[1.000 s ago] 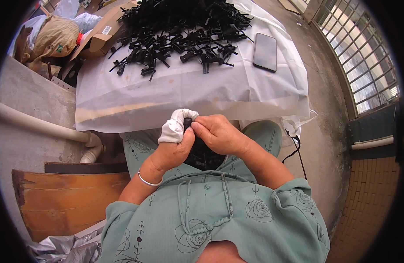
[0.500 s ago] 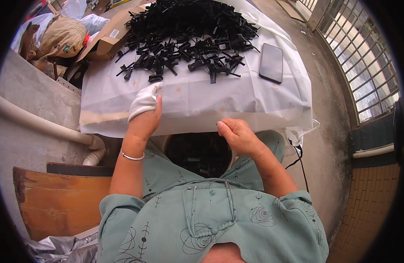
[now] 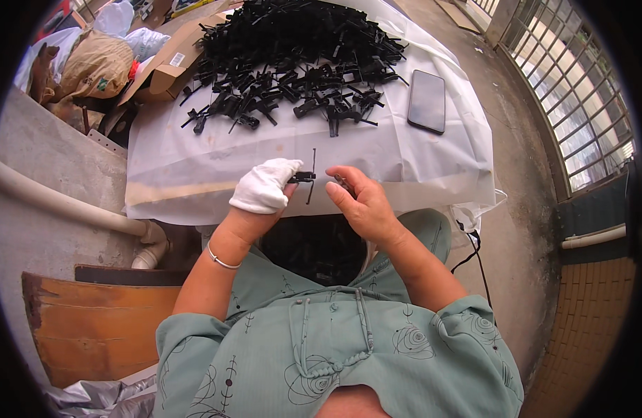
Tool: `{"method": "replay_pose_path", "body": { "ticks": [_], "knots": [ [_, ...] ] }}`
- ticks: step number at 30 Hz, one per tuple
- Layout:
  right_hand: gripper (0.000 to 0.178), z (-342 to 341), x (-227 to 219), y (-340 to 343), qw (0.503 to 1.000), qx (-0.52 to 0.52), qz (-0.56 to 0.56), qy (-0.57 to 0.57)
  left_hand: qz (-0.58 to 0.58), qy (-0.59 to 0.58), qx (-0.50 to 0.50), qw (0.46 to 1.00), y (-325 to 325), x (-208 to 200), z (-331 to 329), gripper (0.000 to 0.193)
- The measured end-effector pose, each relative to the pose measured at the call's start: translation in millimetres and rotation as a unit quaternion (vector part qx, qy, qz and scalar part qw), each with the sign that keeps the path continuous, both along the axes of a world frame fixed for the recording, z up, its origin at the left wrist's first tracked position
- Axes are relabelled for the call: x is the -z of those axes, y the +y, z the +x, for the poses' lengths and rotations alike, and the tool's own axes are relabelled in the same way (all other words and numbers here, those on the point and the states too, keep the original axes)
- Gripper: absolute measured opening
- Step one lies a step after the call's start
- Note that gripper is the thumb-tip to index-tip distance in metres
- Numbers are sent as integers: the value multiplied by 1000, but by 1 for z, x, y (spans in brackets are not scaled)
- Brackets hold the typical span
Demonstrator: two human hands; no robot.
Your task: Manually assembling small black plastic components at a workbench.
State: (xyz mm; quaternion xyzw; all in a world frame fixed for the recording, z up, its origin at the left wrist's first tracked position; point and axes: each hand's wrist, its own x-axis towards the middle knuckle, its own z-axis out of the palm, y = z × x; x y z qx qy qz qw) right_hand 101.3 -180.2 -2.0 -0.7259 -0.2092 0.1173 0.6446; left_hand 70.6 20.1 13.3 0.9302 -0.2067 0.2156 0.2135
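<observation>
My left hand (image 3: pixel 265 187), in a white glove that leaves the thumb bare, grips a small black plastic part (image 3: pixel 303 177) over the near side of the table. Thin black strips stick out of the part's right end, up and down. Just to its right is my bare right hand (image 3: pixel 366 205), thumb and forefinger apart and pointing at the part. A small dark thing (image 3: pixel 344 184) shows in the bend of its fingers; its kind cannot be made out. Farther back lies a large heap of similar black plastic parts (image 3: pixel 293 49).
A white sheet (image 3: pixel 195 164) covers the table. On its right lies a phone (image 3: pixel 427 102). Between my knees, below the table edge, stands a round container (image 3: pixel 368 256) with dark contents. A cardboard box (image 3: pixel 169 70) and bags (image 3: pixel 98 63) are at the far left.
My left hand has come back from the heap's near edge, toward my right hand, with a black plastic part in it. The right hand has moved slightly up, its thumb and forefinger now apart.
</observation>
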Motion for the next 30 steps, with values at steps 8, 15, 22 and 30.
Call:
{"method": "replay_pose_path", "body": {
  "ticks": [8, 15, 22, 30],
  "knots": [
    [9, -3, -7, -2, 984, -21, 71, -163, -362, 186, -29, 913, -38, -4, -33, 45],
    [16, -14, -9, 2, 935, -98, 70, -333, -666, 257, 4, 700, -59, -3, -36, 29],
    [15, -27, -13, 1, 989, 31, 50, -138, -574, 282, 51, 767, -52, -12, -50, 29],
    [22, -15, -19, -11, 993, -90, 53, -56, -542, 264, 38, 797, -52, -8, -49, 33]
  ]
}}
